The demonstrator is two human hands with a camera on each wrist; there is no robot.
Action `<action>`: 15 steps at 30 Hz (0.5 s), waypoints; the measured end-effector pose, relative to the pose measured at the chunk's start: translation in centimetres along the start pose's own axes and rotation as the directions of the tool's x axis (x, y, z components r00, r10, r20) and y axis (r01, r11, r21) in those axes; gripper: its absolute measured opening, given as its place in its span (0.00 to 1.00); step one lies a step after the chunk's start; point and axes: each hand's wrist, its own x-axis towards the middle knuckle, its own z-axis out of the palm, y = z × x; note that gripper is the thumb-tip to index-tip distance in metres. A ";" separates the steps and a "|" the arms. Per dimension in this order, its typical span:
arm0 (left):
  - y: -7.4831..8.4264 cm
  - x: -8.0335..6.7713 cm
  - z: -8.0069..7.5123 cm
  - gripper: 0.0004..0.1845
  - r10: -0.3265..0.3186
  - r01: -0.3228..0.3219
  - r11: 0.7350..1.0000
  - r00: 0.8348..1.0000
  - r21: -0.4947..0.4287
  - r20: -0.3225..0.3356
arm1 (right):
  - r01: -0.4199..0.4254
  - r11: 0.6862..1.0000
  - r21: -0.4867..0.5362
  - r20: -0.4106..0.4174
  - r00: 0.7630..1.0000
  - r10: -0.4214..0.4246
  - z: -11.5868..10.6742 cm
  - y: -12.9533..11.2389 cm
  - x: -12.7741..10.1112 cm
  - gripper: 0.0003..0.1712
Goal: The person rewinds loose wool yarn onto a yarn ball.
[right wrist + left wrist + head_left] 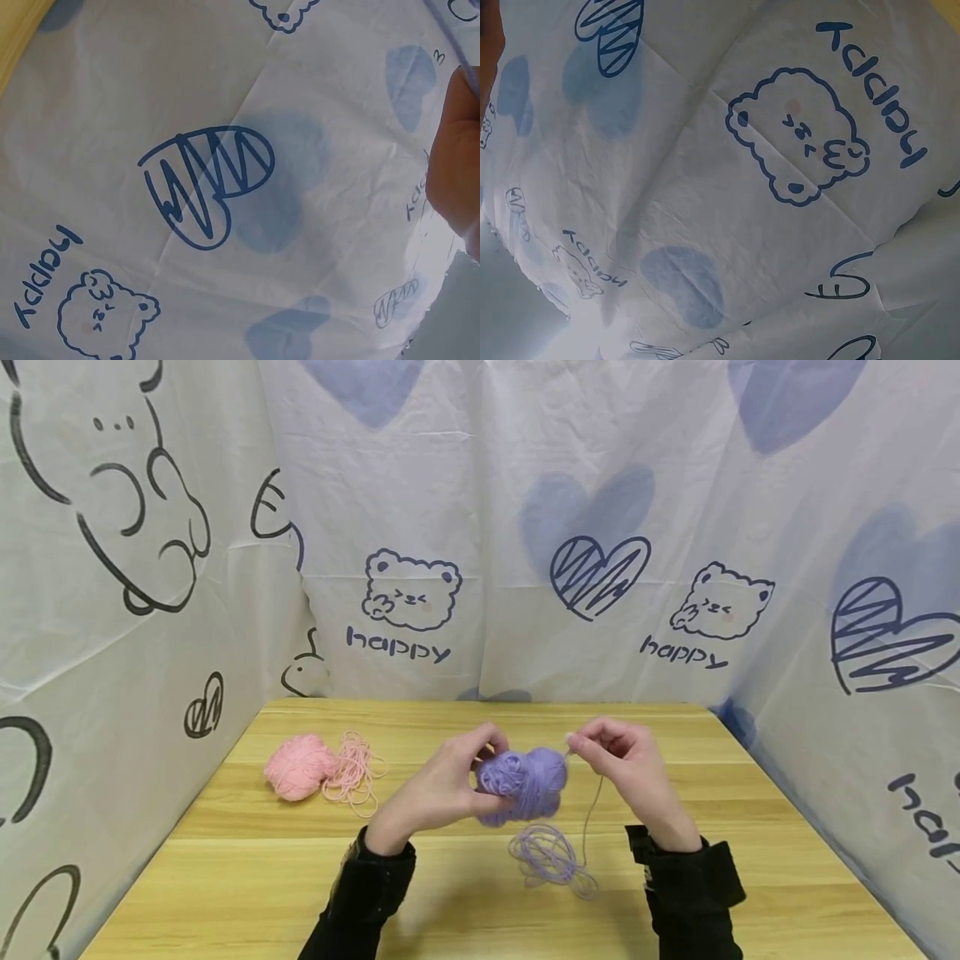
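In the head view my left hand [442, 781] grips a purple ball of yarn [528, 785] by its left side, thumb in front and fingers behind, raised over the table. To its right, my right hand [626, 764] pinches the purple yarn strand [592, 810] between thumb and forefinger. From that pinch the strand hangs down to a loose purple coil [551, 857] on the table. Only a sliver of the left hand [489, 49] enters the left wrist view. Part of the right hand [457, 150] shows at the right wrist view's edge, with purple strand above it.
A pink ball of yarn [300, 767] lies at the left of the wooden table [247, 885], with loose pink strands [352, 772] beside it. White cloth [510, 635] printed with hearts and bears hangs behind the table and along both sides.
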 end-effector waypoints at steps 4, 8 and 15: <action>0.0 0.0 0.0 0.21 -0.019 0.019 1.000 1.000 -0.023 0.011 | -0.033 0.999 0.022 -0.042 0.999 0.034 -0.4 0.0 -0.1 0.06; -0.4 -0.1 0.0 0.21 0.005 -0.001 0.995 0.999 -0.098 0.044 | -0.055 0.995 0.084 -0.075 0.995 0.062 -0.7 0.3 0.1 0.05; -0.9 -0.2 -0.3 0.21 0.125 -0.072 0.934 0.983 -0.349 0.132 | -0.068 0.985 0.161 -0.052 0.996 0.077 -0.3 1.2 0.7 0.08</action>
